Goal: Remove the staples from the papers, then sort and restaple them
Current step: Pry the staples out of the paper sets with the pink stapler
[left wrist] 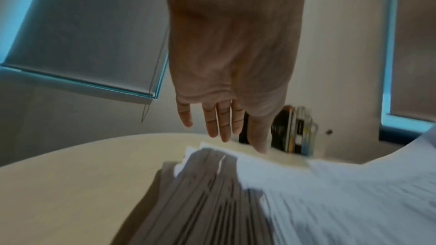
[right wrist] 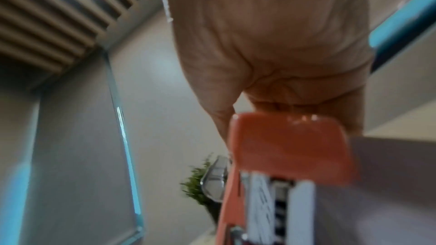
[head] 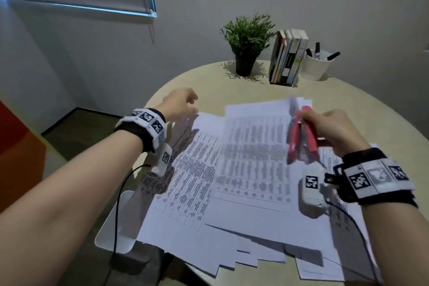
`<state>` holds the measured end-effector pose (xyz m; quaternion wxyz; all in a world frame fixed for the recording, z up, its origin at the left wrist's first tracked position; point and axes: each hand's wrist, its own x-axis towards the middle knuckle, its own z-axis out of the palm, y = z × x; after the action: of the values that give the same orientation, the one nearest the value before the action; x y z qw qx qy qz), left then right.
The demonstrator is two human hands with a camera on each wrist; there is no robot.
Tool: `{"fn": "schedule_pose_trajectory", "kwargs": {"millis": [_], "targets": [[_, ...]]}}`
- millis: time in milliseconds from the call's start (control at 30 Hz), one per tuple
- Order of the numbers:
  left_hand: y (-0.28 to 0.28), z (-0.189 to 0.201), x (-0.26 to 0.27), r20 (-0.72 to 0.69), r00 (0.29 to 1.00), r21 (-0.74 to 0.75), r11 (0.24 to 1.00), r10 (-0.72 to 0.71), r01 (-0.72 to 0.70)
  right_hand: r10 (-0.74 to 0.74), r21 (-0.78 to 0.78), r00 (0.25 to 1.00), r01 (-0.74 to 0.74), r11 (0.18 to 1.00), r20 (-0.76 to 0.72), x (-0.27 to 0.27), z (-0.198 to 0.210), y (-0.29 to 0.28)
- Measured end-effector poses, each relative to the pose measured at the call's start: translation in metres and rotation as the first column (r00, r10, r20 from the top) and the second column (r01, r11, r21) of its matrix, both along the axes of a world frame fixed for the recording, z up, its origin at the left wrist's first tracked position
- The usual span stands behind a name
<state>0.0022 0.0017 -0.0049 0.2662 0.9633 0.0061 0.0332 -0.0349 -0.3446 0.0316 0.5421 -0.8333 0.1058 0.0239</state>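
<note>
Several printed papers [head: 243,169] lie fanned across the round table [head: 209,81]. My right hand [head: 329,127] grips a red stapler [head: 301,134] above the right part of the sheets; in the right wrist view the stapler [right wrist: 290,148] fills the frame under my curled fingers [right wrist: 295,103]. A few raised sheet edges [head: 294,104] stand just beyond the stapler's tip. My left hand [head: 181,102] hovers over the far left corner of the papers [left wrist: 306,202], its fingers [left wrist: 221,118] straight and holding nothing.
A potted plant [head: 247,44], a rack of books [head: 289,58] and a white cup of markers [head: 318,62] stand at the table's far edge. A white tray [head: 111,227] pokes out under the papers at the near left. Cables hang from both wrists.
</note>
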Motion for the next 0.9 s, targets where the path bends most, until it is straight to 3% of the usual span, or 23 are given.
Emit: {"fn": "schedule_pose_trajectory", "kwargs": {"millis": [133, 267, 467, 700, 900], "targets": [[-0.019, -0.032, -0.005, -0.182, 0.979, 0.29, 0.947, -0.089, 0.14, -0.127, -0.335, 0.992, 0.112, 0.936, -0.024, 0.006, -0.024, -0.053], [-0.035, -0.041, -0.002, -0.195, 0.969, 0.346, 0.914, -0.149, 0.211, -0.168, -0.463, 0.982, 0.109, 0.88, -0.088, 0.008, -0.036, -0.083], [-0.047, -0.036, 0.0, -0.201, 0.957, 0.395, 0.877, -0.209, 0.274, -0.234, -0.538, 0.968, 0.149, 0.83, -0.092, 0.009, -0.044, -0.091], [-0.044, -0.038, -0.008, -0.114, 0.969, 0.333, 0.911, -0.219, 0.245, -0.191, -0.429, 0.98, 0.152, 0.891, -0.05, 0.014, -0.043, -0.072], [-0.05, -0.023, -0.02, -0.216, 0.943, 0.154, 0.945, -0.253, 0.289, -0.084, -0.427, 0.996, 0.072, 0.902, -0.009, 0.009, -0.033, -0.034]]}}
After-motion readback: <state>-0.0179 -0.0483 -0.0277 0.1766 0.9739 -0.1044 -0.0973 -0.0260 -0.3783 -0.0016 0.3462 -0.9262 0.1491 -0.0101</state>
